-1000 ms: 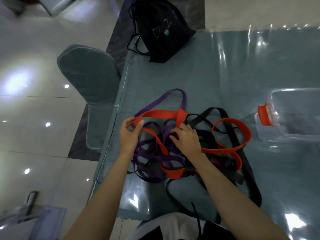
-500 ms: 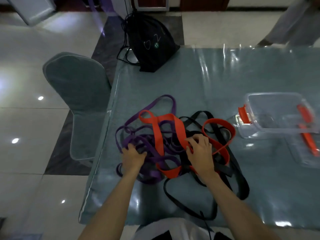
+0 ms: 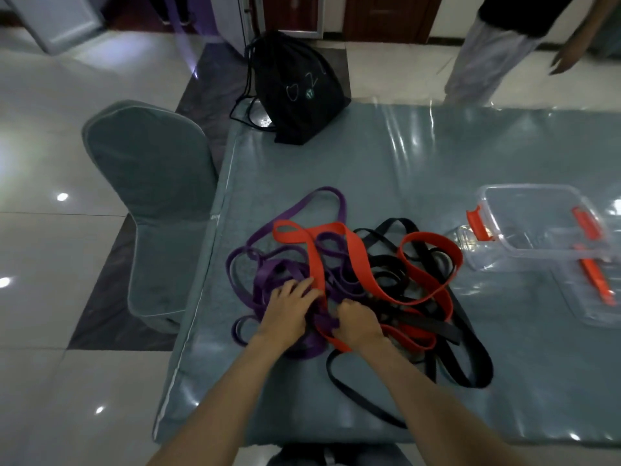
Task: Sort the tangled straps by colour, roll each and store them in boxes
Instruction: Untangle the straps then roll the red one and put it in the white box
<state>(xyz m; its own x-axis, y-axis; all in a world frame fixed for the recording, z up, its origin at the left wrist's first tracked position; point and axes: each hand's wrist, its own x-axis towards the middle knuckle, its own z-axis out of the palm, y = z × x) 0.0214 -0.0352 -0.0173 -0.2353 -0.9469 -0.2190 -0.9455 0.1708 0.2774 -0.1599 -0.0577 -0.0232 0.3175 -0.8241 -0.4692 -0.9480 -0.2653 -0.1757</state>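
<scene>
A tangle of straps lies on the grey-green table (image 3: 386,169): purple straps (image 3: 322,196) on the left, orange straps (image 3: 356,250) across the middle, black straps (image 3: 470,361) on the right and front. My left hand (image 3: 289,307) rests with spread fingers on the purple straps beside an orange one. My right hand (image 3: 359,322) has its fingers curled down into the pile where orange and purple straps cross; what it grips is hidden. A clear plastic box (image 3: 534,227) with orange latches stands at the right.
A black drawstring bag (image 3: 295,89) sits at the table's far left corner. A covered chair (image 3: 151,183) stands to the left of the table. Another person (image 3: 504,38) stands beyond the far edge. A clear lid (image 3: 591,297) with an orange latch lies by the box.
My left hand let go of the orange strap and came down onto the purple ones. My right hand moved left and nearer to me in the pile. The camera tilted up.
</scene>
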